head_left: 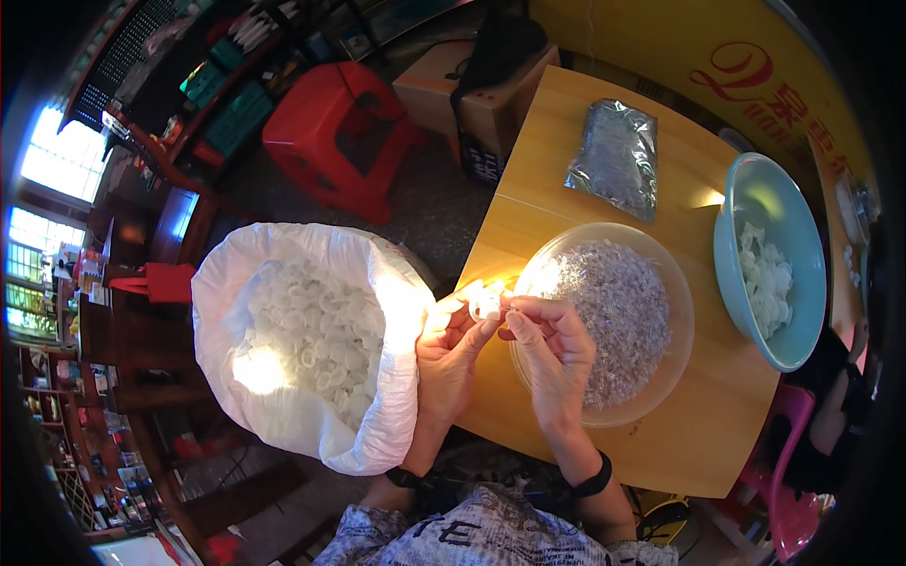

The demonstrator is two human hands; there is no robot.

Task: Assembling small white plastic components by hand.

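Wooden table (pixel 604 179), light brown, fills the right half of the view. To its left, on the floor side, a big white sack (pixel 377 283) stands open, full of small white ring-shaped caps (pixel 316 335); a patch of sun falls on them.

Red stool (pixel 335 123) behind the sack, well apart from it. Cardboard box (pixel 491 90) just past the table's far edge.

On the table: a clear bowl (pixel 675 325) heaped with tiny clear pieces (pixel 618 311), near the front edge. To its right a teal bowl (pixel 755 203) tilted toward the person, holding white pieces (pixel 769 274). Beyond the clear bowl lies a sealed clear bag (pixel 615 156) of more small parts, flat on the wood.

Left hand (pixel 451 354) is over the gap between sack and table edge, fingers curled, pinching a white cap (pixel 485 304) at thumb and fingertips. Right hand (pixel 552 344) hovers over the near rim of the clear bowl, fingers bent, tips meeting the same cap from the right. Whether it holds a separate small piece against the cap I cannot tell. Dark band on each wrist.

The cap sits between both hands, just above the table's left edge, beside the clear bowl's rim.
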